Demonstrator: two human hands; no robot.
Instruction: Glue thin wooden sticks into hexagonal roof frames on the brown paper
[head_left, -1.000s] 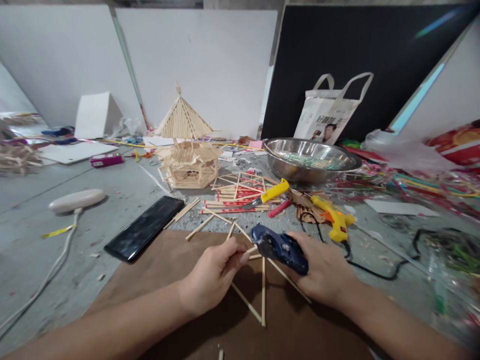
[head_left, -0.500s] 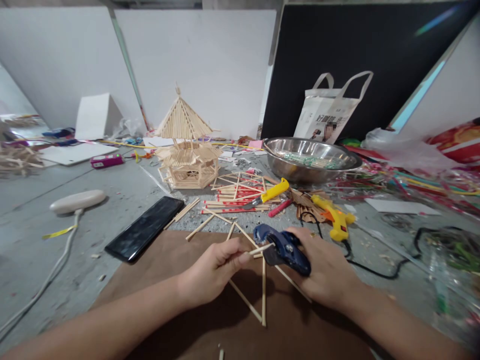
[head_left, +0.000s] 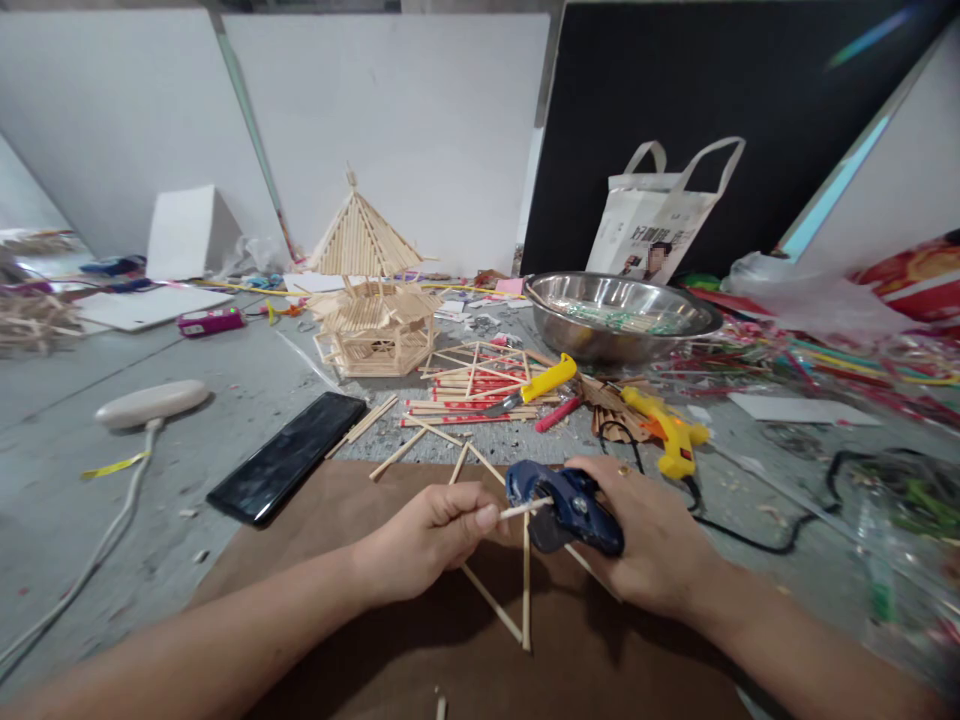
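Pinching a thin stick in left hand, right hand clamped round blue tool — tip at stick's end.

A black phone, steel bowl and stick pavilion share the table.

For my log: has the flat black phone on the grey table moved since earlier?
No. The flat black phone keeps its place just left of the brown board's far corner.

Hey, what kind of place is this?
Likely a hobby craft bench: stick-built model pavilion, yellow glue gun, left hand pinching a thin stick, right hand gripping a blue tool.
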